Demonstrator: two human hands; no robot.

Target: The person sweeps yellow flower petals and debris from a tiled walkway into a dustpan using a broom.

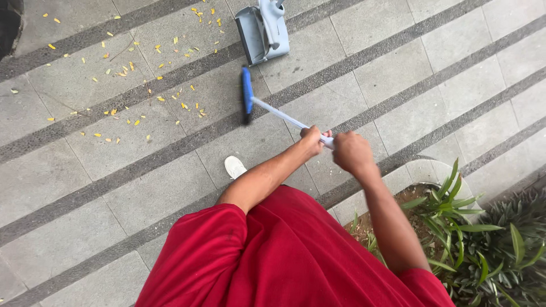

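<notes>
Fingers of both hands clenched round our broom handle (pixel 287 118).
Left hand (pixel 312 140) just below right hand (pixel 351 152); blue head (pixel 247 92) on paving near the dustpan (pixel 263 31). It looks light and stiff, best gripped high.

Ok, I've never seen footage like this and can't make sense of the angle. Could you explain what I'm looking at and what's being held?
There is no machine here. A camera worn on a person's head looks down, so you see their own red shirt and two bare arms. The left hand and right hand both grip the pale handle of a broom, whose blue head rests on grey paving. Small yellow leaves lie scattered to the left. A grey dustpan lies just beyond the broom. One white shoe shows below, and a potted plant stands at the right.
</notes>
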